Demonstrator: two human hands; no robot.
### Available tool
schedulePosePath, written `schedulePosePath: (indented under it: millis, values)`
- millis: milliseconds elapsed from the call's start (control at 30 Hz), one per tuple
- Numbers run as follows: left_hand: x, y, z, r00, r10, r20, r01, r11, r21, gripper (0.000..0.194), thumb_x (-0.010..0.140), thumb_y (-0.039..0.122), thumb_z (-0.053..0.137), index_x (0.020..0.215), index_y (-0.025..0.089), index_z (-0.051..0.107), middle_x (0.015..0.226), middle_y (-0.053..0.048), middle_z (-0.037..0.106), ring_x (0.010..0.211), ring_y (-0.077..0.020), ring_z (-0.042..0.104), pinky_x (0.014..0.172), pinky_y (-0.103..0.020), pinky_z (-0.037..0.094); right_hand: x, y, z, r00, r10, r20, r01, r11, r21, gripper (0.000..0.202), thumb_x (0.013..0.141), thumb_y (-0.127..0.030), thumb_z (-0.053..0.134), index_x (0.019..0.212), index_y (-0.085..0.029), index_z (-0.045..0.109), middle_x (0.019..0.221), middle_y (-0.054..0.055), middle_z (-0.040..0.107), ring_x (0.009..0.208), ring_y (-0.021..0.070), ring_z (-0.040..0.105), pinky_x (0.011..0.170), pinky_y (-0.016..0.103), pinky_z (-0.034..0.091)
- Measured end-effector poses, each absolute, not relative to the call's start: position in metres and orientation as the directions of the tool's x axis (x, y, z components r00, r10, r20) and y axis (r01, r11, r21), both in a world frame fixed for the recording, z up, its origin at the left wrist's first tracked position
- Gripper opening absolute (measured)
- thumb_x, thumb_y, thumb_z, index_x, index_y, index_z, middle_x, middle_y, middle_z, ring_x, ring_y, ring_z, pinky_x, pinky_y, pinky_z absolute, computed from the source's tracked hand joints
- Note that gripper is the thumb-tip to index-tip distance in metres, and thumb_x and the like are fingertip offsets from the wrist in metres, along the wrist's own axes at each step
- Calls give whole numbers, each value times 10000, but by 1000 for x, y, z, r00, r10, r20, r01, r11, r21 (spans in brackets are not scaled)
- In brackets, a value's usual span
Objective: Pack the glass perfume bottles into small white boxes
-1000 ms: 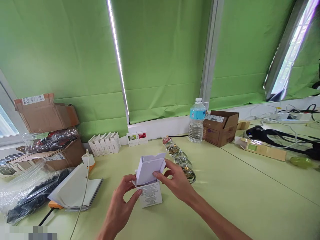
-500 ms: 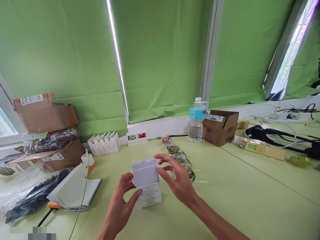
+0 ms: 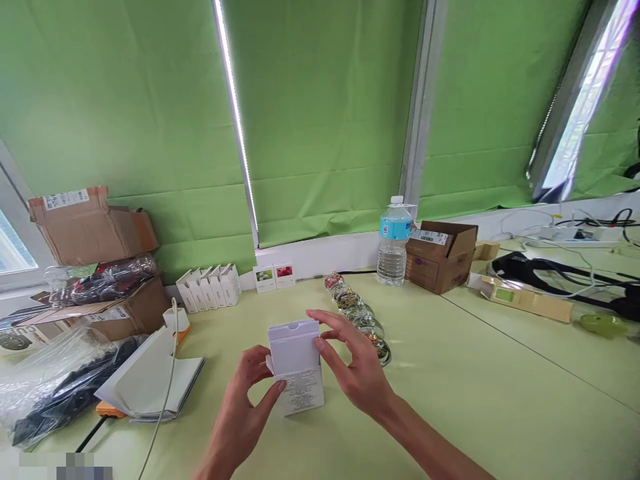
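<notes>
A small white cardboard box with fine grey print stands upright on the table in front of me. A plain white inner box rises from its top. My left hand holds the printed box at its left side, the thumb on the front face and the other fingers partly hidden behind. At the upper right, my right hand pinches the edge of the inner box between thumb and fingers. Just behind the right hand lies a row of shiny glass-like round pieces.
Several slim white boxes and two picture cards stand along the wall. A water bottle is beside an open brown carton. At left are an open notebook, a cable and stacked cartons.
The inner box has shifted slightly right and down, with its top edge a little lower. Both hands keep their hold, almost in place.
</notes>
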State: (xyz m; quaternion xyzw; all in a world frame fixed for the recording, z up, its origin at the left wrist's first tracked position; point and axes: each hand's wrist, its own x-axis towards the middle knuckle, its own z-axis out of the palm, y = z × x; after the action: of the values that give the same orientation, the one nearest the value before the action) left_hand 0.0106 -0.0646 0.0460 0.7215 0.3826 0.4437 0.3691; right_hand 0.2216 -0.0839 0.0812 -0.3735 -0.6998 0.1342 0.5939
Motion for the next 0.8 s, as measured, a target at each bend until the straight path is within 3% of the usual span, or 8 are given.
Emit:
schedulePosePath:
  millis: [100,233,333,533,700,800]
  values:
    - [10,-65,46,309,878,365,225,-440,869,336,853,307,592,1140,295,419,1145,-4,608,1045,-164,626,936,-359,521,221,-84,82,-57,658,751,420,698,-580,302,902,-221,526,1193,-284,578,1304,48,543,1207,223,470,916,380,512]
    - [10,-65,46,307,874,377,226,-452,863,326,847,304,592,1131,284,433,1119,-10,628,1031,-174,637,924,-361,525,220,-88,82,-57,670,740,419,689,-591,512,881,-226,543,1375,-270,417,1398,64,451,1265,237,414,958,398,496]
    - [11,-65,47,296,884,361,238,-434,869,331,840,315,596,1124,271,433,1096,-24,645,1000,-191,657,897,-376,537,219,-89,81,-73,667,741,425,693,-582,560,874,-227,545,1406,-266,376,1413,65,434,1269,237,409,979,402,486]
    - [11,-65,49,283,886,368,248,-438,864,320,837,312,602,1116,269,452,1107,-25,645,1011,-190,655,913,-371,530,222,-88,81,-101,622,776,496,708,-502,508,881,-237,532,1377,-273,428,1401,68,462,1290,259,395,1013,467,443]
    - [12,-67,52,295,881,370,219,-440,871,314,837,298,603,1115,263,461,1076,-23,664,997,-184,661,907,-363,536,222,-87,80,-184,557,810,551,741,-384,277,873,-217,555,1112,-301,668,1405,28,471,1303,279,377,1029,490,402]
    - [12,-68,54,297,879,373,217,-443,870,311,834,299,607,1112,264,471,1086,-23,666,1001,-183,659,905,-356,538,221,-88,80,-138,560,817,547,731,-408,313,875,-211,552,1171,-273,633,1373,52,503,1285,260,403,1027,468,412]
